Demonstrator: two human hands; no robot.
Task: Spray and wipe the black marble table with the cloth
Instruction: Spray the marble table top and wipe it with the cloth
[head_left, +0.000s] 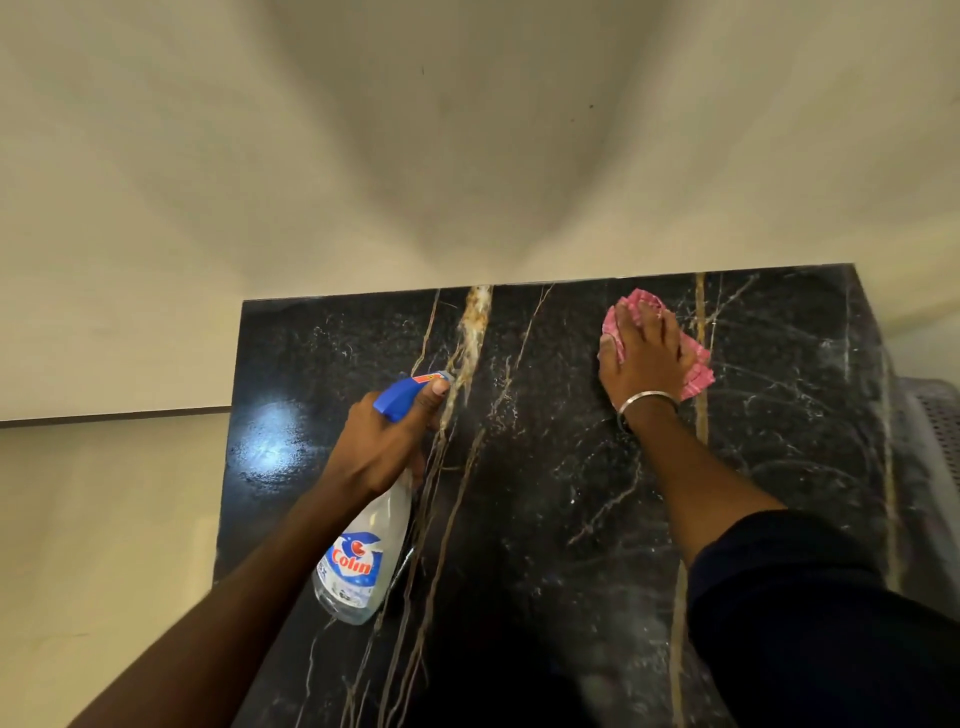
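Head view: black marble table (545, 519) w/ gold and white veins fills the lower centre and right of the frame, its far edge against a plain cream wall (363, 156). L hand (382, 441), lower-left of centre, grips a spray bottle (363, 551) by the neck, fingers curled round it just under the blue trigger head (405, 397); one fingertip lies along the top of that head near the nozzle. Bottle is clear w/ a blue-white "Colin" label, tilted, nozzle toward the upper right and base toward the bottom left; can't tell if the base touches the table. R hand (641, 353), right of centre near the table's far edge, lies flat on a pink cloth (696, 369), fingers straight and close together, palm pressing down. Cloth is crumpled under the hand, sticking out past the fingertips at the top and past the hand's right side, flat on the marble just left of a thin gold vein. Metal bangle (647, 401) on the R wrist; dark sleeve (810, 623) pushed up the R forearm at bottom right. Bright glare patch (275, 431) on the table's left part. Grey perforated bin-like thing (935, 431) at the right edge of the frame, beside the table.
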